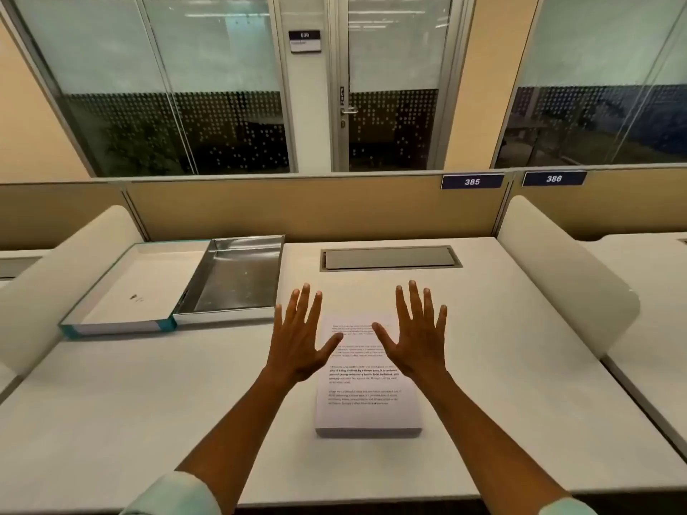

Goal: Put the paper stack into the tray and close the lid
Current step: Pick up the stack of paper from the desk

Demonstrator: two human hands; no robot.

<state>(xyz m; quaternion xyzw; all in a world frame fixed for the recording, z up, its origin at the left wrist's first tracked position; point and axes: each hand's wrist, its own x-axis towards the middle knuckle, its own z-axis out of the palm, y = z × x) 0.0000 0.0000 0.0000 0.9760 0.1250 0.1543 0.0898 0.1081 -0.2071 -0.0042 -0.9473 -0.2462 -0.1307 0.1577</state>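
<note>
hands, two of them, hover palm-down with all fingers spread wide and nothing held: the left hand (pixel 297 340) over the left edge of the paper stack (pixel 368 399), the right hand (pixel 418 340) over its upper right part. whether they touch the top sheet i cannot tell. one paper stack lies on the white desk (pixel 148 421), printed text facing up. at ten o'clock from the hands sits one open box: a shiny metal-lined tray (pixel 238 280) and, touching it on its nine o'clock side, the white lid (pixel 141 288) with teal edges, lying flat. at twelve o'clock is one grey cable hatch (pixel 390 258). two number plates read 385 (pixel 472 181) and 386 (pixel 554 178).
</note>
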